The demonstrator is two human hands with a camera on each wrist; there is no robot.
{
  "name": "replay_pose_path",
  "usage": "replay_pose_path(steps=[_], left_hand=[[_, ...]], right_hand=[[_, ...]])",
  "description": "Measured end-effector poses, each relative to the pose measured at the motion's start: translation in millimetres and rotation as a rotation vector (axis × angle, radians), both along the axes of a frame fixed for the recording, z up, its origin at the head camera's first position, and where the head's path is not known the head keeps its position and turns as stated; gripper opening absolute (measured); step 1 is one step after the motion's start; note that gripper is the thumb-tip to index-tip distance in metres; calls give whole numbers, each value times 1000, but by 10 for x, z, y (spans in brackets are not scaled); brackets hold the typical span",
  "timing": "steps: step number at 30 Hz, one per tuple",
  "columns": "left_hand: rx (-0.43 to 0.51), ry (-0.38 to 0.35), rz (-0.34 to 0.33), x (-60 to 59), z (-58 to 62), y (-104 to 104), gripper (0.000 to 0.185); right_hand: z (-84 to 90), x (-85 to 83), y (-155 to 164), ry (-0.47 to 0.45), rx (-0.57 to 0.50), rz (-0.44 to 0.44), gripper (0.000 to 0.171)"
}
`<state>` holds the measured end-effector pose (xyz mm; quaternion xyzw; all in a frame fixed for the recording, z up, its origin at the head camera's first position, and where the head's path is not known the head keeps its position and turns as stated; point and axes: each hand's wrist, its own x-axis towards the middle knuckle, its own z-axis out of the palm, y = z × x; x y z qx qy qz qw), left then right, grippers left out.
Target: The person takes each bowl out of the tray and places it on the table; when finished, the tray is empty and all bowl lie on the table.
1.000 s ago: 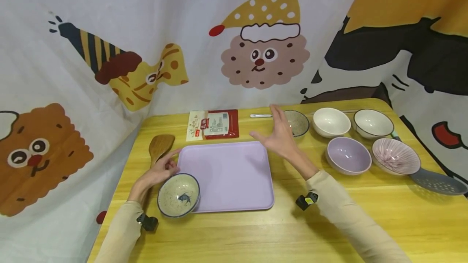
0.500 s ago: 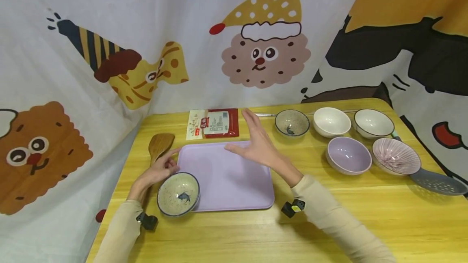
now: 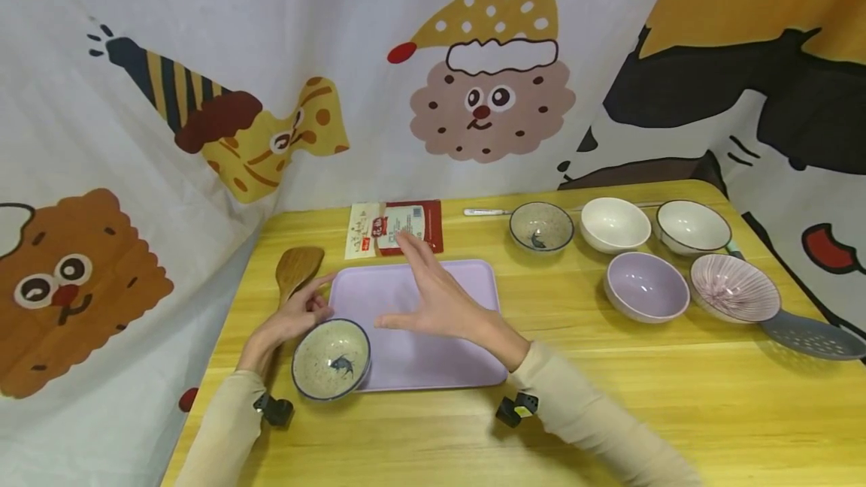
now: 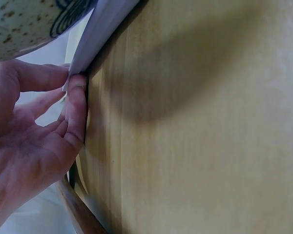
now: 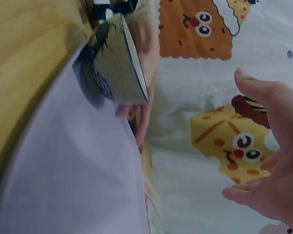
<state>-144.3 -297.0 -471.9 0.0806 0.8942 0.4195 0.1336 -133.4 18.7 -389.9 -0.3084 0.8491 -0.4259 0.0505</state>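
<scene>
A lilac tray (image 3: 433, 363) lies on the wooden table. On its front left corner sits a speckled bowl (image 3: 331, 359) with a blue rim and a fish drawn inside. My left hand (image 3: 294, 318) is at the tray's left edge behind this bowl; in the left wrist view its thumb and a finger pinch the tray's edge (image 4: 95, 39). Over the tray hovers my right hand (image 3: 443, 303), thumb and fingers spread and holding nothing. The right wrist view shows that hand (image 5: 278, 146) apart from the bowl (image 5: 119, 63).
A wooden spatula (image 3: 298, 270) lies left of the tray, partly under the left forearm. Behind the tray is a red and white food packet (image 3: 395, 230). Several bowls, including a lilac bowl (image 3: 646, 288), stand at right with a grey slotted skimmer (image 3: 812, 335).
My right hand has moved left and toward me, from near the small speckled bowl at the back to above the tray. My left hand, the tray and the bowls have stayed put.
</scene>
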Motion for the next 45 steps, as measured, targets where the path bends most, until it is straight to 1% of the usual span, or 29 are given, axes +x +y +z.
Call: replay_pose_path(steps=[5,10,13,16,20,22,25,28,30,34,38,41,45], left_hand=[[9,-1,-13,-11,-8,1,69],[18,-7,-11,-5,-4,4,68],[26,0,-12,-3,-10,9,67],[36,4,-16,-1,-14,11,67],[49,2,-18,8,-8,15,68],[63,6,-22,10,-4,16,69],[75,11,-27,9,-4,16,70],[70,20,-26,8,-2,17,69],[55,25,-30,8,1,14,68],[32,24,-20,11,16,14,68],[15,19,-16,10,16,15,67],[7,13,-15,7,13,12,67],[0,-2,-5,-2,8,2,68]], right_hand=[[-60,83,-123,-11,-1,96,130],[-147,157,-268,21,58,204,130],[-217,206,-365,47,86,273,130],[-295,258,-463,49,84,336,131],[-397,325,-577,40,98,388,136],[-440,354,-625,57,125,398,140],[-487,382,-676,109,177,393,146],[-523,394,-701,152,211,377,148],[-541,397,-705,160,217,369,149],[-589,385,-722,157,206,354,146],[-619,381,-735,116,192,343,143],[-638,383,-741,80,146,331,138],[-692,373,-747,76,58,306,131]])
